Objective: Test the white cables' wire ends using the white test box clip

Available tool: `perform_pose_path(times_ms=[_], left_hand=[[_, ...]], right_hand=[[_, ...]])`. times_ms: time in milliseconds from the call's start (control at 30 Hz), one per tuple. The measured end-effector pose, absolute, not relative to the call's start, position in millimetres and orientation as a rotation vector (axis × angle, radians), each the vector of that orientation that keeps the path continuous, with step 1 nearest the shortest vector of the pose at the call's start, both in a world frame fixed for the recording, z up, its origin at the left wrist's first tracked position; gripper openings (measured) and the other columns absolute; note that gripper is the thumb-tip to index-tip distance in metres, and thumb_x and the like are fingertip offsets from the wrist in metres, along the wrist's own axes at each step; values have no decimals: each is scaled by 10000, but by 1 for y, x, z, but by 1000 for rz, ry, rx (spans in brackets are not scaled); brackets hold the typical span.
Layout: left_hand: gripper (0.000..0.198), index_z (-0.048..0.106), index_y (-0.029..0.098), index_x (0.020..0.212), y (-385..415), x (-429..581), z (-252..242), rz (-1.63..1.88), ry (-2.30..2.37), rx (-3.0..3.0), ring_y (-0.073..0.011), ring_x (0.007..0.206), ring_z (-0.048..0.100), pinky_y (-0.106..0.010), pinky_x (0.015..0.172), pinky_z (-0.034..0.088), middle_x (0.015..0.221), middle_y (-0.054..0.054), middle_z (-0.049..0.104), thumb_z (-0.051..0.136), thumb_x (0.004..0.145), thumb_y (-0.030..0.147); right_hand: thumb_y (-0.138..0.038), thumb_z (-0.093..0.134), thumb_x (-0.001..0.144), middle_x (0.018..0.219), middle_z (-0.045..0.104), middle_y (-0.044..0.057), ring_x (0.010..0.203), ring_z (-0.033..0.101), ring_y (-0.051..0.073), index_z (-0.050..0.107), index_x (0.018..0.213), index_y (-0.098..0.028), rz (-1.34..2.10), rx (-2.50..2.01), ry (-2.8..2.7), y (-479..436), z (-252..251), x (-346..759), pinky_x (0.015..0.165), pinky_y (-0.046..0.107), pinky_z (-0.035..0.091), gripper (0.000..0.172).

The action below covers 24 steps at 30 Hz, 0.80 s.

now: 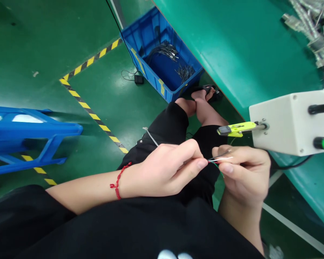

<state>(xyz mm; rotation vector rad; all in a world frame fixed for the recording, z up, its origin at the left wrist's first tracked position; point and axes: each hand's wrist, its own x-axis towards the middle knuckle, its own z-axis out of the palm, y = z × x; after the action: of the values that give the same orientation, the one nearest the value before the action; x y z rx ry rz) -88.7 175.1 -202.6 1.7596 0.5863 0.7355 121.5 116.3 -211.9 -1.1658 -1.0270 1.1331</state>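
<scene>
Black shirt (97, 230) lowest in view. Left hand (167, 169) and right hand (243, 172) pinch thin coloured wires (218, 160) just left of white box (291, 122), fingertips closed, ends free, nothing attached yet. Yellow clip (239, 128) at box front; wire bundles (164, 52) in blue crate (151, 84) far left of box.

A crate (162, 61) stands on the floor (97, 100) far off, with wire bundles (164, 52) inside, beside the workbench (245, 54). A stool (29, 136) stands left. On the right, a machine box (294, 122) juts from the bench, metal parts (310, 36) lying beyond it.
</scene>
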Motion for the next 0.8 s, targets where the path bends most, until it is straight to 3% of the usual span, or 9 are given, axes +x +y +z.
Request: perform_pose_path(times_ms=[200,500,800], left_hand=[[204,544,189,963,175,-90,-205,724,624,1822,-72,563,520,-207,545,395,723,57,566,483,1140,269],[258,522,197,932,173,-90,-202,643,690,1714,-70,558,500,-213,562,386,690,69,533,439,1159,287],[236,552,169,941,176,-89,-204,551,533,1622,-57,581,479,-201,568,374,725,66,523,544,1128,314]], right_hand=[[-279,916,802,434,502,-42,485,436,141,880,889,-303,1150,-1109,-1046,117,-214,122,543,352,369,97],[-237,902,812,456,519,-27,566,561,184,887,930,-300,1145,-1114,-1089,117,-215,123,558,352,434,135],[-211,884,805,516,591,-17,510,474,130,881,902,-255,1100,-1040,-1013,117,-217,117,506,318,401,107]])
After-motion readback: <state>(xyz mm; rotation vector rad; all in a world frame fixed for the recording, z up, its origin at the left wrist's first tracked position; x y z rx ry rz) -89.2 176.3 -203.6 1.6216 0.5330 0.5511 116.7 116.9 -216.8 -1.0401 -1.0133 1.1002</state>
